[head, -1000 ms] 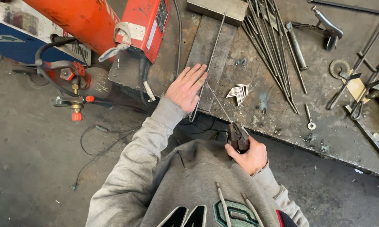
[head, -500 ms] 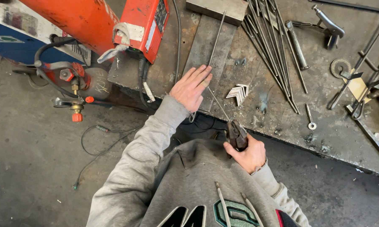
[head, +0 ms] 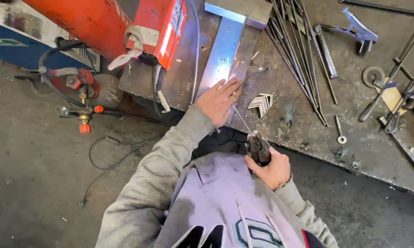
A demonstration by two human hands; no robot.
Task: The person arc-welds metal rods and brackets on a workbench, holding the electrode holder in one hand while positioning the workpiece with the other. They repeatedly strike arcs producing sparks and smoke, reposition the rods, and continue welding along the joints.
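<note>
My left hand [head: 220,98] lies flat, fingers spread and gripping nothing, on the near end of a flat steel bar [head: 223,50] that runs away from my fingertips across the steel workbench [head: 308,133], with a thin rod [head: 240,117] passing just under the heel of that palm. My right hand [head: 273,170], nearer my chest and off the bench edge, is clenched around a pair of pliers [head: 258,148] whose nose meets the near end of that rod. Just right of my left hand sits a small stack of bent metal angles [head: 262,103], and beyond it a bundle of long rods [head: 303,59]; to its left stands a red welding machine [head: 158,30].
</note>
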